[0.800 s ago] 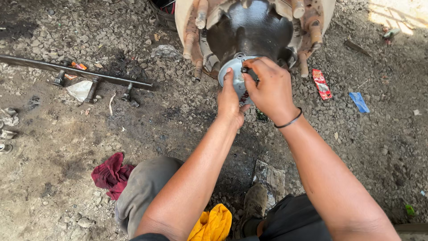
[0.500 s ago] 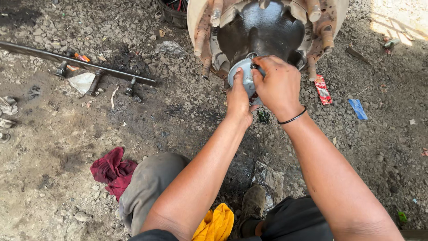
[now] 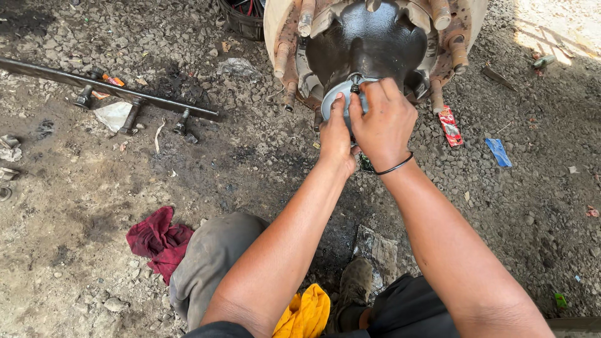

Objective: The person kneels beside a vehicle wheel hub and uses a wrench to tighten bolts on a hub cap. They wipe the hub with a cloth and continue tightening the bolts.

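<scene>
A large wheel hub (image 3: pixel 369 44) with rusty studs and a greasy black centre stands on the gravel at the top of the head view. A round grey metal cap (image 3: pixel 335 94) sits at the hub's lower middle. My left hand (image 3: pixel 336 134) presses its thumb and fingers against the cap's left side. My right hand (image 3: pixel 383 122), with a black band on the wrist, grips the cap's top and right side, fingers curled over it. Most of the cap is hidden under both hands.
A long black metal bar (image 3: pixel 113 91) with sockets lies on the gravel at the left. A red rag (image 3: pixel 156 241) lies by my knee, a yellow cloth (image 3: pixel 307 313) in my lap. Red wrapper (image 3: pixel 449 125) and blue wrapper (image 3: pixel 499 152) lie at the right.
The view has shifted, so the hub and hands sit further right in the frame. Both hands stay on the grey cap, and my right hand's fingers have turned slightly over it.
</scene>
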{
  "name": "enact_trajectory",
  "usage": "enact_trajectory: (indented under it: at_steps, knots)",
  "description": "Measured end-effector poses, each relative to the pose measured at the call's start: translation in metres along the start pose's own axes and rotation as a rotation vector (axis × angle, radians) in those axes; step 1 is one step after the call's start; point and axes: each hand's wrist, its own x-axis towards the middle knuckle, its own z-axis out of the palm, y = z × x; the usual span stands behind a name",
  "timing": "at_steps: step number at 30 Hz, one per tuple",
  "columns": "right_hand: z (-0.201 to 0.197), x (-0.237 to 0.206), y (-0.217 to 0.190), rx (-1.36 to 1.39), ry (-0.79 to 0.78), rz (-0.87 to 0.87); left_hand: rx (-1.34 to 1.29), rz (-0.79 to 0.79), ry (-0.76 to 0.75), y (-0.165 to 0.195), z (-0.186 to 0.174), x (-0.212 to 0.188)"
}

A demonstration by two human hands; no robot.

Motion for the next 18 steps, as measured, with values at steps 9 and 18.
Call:
enact_trajectory:
  at_steps: [9,18]
  knots:
    - [0.0026,0.0,-0.001,-0.075,-0.024,-0.077,-0.04,-0.033,-0.037,0.0015,-0.0013,-0.0007]
    - [0.0087,0.0032,0.0009,-0.138,0.009,-0.099,-0.019,-0.021,-0.065,0.0028,-0.0021,-0.0027]
